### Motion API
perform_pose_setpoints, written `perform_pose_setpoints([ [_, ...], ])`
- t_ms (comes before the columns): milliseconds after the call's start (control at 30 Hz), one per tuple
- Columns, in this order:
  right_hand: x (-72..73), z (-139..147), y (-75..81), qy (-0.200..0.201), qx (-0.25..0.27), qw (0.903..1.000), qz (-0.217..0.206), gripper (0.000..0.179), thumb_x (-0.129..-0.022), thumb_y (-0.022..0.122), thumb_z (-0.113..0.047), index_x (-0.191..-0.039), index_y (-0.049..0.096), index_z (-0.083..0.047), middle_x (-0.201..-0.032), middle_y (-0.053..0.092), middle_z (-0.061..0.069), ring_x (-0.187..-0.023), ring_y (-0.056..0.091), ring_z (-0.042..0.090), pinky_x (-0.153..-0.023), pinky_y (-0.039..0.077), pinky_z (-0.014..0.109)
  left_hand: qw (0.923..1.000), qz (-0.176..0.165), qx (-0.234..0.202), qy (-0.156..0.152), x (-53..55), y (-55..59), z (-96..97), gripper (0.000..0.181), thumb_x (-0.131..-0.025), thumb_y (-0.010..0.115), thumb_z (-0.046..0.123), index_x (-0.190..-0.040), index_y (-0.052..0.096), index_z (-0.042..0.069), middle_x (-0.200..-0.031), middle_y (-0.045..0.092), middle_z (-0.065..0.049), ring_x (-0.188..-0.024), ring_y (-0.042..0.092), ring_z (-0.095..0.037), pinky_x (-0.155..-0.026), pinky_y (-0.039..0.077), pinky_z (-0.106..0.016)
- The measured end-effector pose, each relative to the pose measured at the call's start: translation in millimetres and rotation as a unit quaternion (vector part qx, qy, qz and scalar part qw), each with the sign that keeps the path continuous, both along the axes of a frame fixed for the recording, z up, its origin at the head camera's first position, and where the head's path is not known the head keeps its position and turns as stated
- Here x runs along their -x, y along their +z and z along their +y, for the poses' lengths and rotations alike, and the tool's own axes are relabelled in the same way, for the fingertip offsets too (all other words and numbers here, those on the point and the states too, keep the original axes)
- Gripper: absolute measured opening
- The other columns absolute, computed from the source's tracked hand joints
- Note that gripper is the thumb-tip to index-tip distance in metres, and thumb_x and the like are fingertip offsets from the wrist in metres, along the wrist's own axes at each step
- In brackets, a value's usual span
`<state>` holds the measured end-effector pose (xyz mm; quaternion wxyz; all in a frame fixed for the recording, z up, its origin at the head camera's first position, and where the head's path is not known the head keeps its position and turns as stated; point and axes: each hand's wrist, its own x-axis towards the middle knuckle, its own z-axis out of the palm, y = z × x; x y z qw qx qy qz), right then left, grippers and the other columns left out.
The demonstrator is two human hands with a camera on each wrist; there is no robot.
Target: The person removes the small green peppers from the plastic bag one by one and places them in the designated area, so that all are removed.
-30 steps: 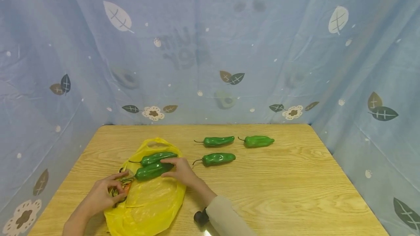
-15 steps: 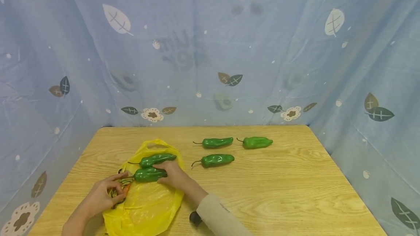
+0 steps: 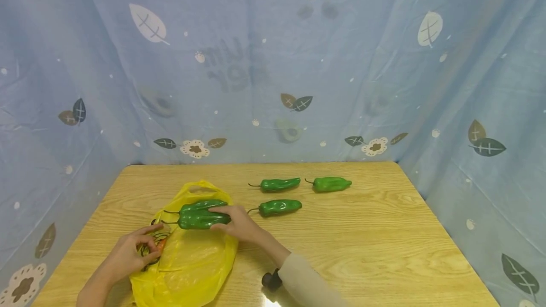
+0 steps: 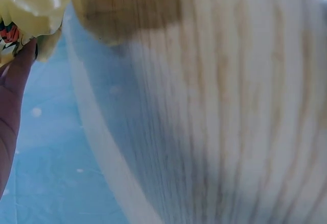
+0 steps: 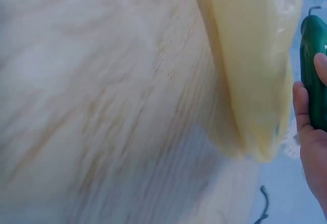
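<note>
A yellow plastic bag (image 3: pixel 194 264) lies on the table at the left. Two green peppers are over it: one pepper (image 3: pixel 206 204) lies at the back, and beside it is a nearer pepper (image 3: pixel 198 220). My right hand (image 3: pixel 241 224) grips the nearer pepper by its tip end, thumb and fingers on either side. The right wrist view also shows this pepper (image 5: pixel 311 50) in the hand, above the bag. My left hand (image 3: pixel 128 255) pinches the printed left edge of the bag. In the left wrist view, a finger (image 4: pixel 21 68) touches the bag beside the print.
Three more green peppers lie on the wooden table (image 3: pixel 362 250): one at the back (image 3: pixel 280 184), a lighter one to its right (image 3: pixel 332 184), and one nearer (image 3: pixel 280 207). A blue patterned curtain (image 3: pixel 239 60) surrounds the table's back and sides.
My right hand has shifted the nearer pepper, first left, then slightly up and right, against the back pepper. My left hand stays at the bag's edge.
</note>
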<state>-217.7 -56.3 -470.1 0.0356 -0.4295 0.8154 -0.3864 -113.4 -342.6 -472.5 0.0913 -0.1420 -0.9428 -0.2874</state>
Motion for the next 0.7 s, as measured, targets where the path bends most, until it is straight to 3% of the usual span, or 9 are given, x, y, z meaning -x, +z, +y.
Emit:
perform_pose_setpoints([
  [33,-2.5,3,2.0,0.007,0.003,1.0,0.005,0.044,-0.091,0.067,-0.024,-0.129,0.06,-0.005,-0.126,0.063,0.008,-0.065,0.047,-0.002,-0.084,0.043,0.014,1.0,-0.001,-0.002,0.001,-0.1,-0.1,0.2,0.033,-0.073,0.082,0.008,-0.064,0.058,0.03,-0.123,0.061,-0.022,-0.105,0.057,-0.048,-0.057,0.036,-0.023],
  [100,-8.5,9,7.4,0.023,0.007,0.9996,0.013,0.044,-0.092,0.065,-0.024,-0.13,0.058,-0.004,-0.128,0.061,0.009,-0.088,0.059,0.001,-0.089,0.043,0.016,1.0,-0.003,-0.003,0.002,-0.5,-0.1,0.3,0.033,-0.073,0.082,0.009,-0.064,0.057,0.03,-0.123,0.061,-0.022,-0.104,0.058,-0.048,-0.056,0.035,-0.022],
  [200,-17.9,18,15.5,0.052,0.006,0.9984,0.023,0.044,-0.094,0.061,-0.025,-0.132,0.056,-0.004,-0.129,0.061,0.009,-0.114,0.057,0.01,-0.093,0.043,0.018,1.0,-0.003,-0.006,0.002,-1.4,-0.4,-0.1,0.033,-0.073,0.082,0.01,-0.063,0.057,0.029,-0.123,0.061,-0.022,-0.103,0.058,-0.048,-0.054,0.035,-0.022],
  [433,-39.6,38,30.9,0.122,0.001,0.992,0.034,0.04,-0.094,0.062,-0.018,-0.13,0.054,-0.002,-0.122,0.064,0.009,-0.095,0.058,-0.001,-0.079,0.043,0.009,1.0,0.008,0.001,-0.003,-0.3,-2.2,-0.3,0.034,-0.071,0.084,0.009,-0.063,0.057,0.03,-0.121,0.062,-0.021,-0.104,0.057,-0.05,-0.058,0.036,-0.022],
  [700,-67.0,59,38.5,0.172,-0.033,0.9843,0.015,0.04,-0.096,0.058,-0.02,-0.133,0.051,-0.004,-0.125,0.061,0.007,-0.096,0.055,-0.005,-0.08,0.042,0.007,0.9998,0.017,0.01,0.001,-0.5,-3.2,-1.0,0.033,-0.071,0.084,0.013,-0.064,0.058,0.031,-0.12,0.064,-0.017,-0.103,0.058,-0.047,-0.06,0.036,-0.021],
])
